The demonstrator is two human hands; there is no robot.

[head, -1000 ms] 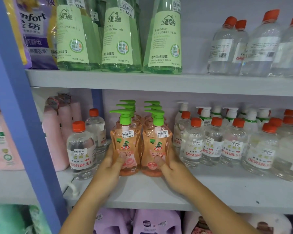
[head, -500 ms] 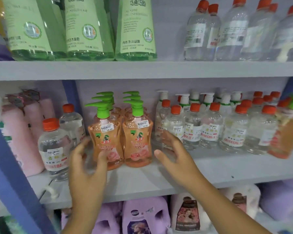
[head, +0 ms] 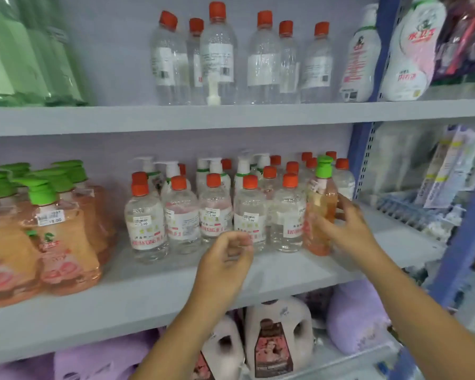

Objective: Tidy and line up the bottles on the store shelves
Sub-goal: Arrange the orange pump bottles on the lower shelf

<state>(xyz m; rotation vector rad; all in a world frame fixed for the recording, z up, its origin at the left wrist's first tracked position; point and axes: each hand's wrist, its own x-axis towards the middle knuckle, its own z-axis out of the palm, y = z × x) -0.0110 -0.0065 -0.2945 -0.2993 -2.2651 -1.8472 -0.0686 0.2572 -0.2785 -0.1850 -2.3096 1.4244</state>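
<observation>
Orange liquid fills a lone pump bottle (head: 320, 212) with a green cap, standing upright at the right end of the middle shelf (head: 148, 292), touching the group of clear bottles with red caps (head: 214, 212) on its left. The right hand (head: 340, 229) is wrapped around this orange bottle, thumb across its front and fingers behind it, though the picture is blurred and the firmness of the grip is hard to judge. The left hand (head: 225, 259) hovers in front of the clear bottles with its fingers loosely curled, holding nothing and touching no bottle.

At the far left of the same shelf stands a cluster of matching orange pump bottles with green pumps (head: 58, 229), well apart from the lone one, with the clear bottles between them. Behind the clear bottles are several white-pump bottles (head: 170, 171).

On the upper shelf (head: 231, 116) stand taller clear bottles with red caps (head: 217, 53), green bottles (head: 25, 50) at the left and a white bottle with a pink label (head: 359, 56) at the right. Below the middle shelf are white jugs (head: 277, 338) and lilac packs (head: 354, 316). A blue upright post (head: 359, 160) marks the right edge of the shelving.
</observation>
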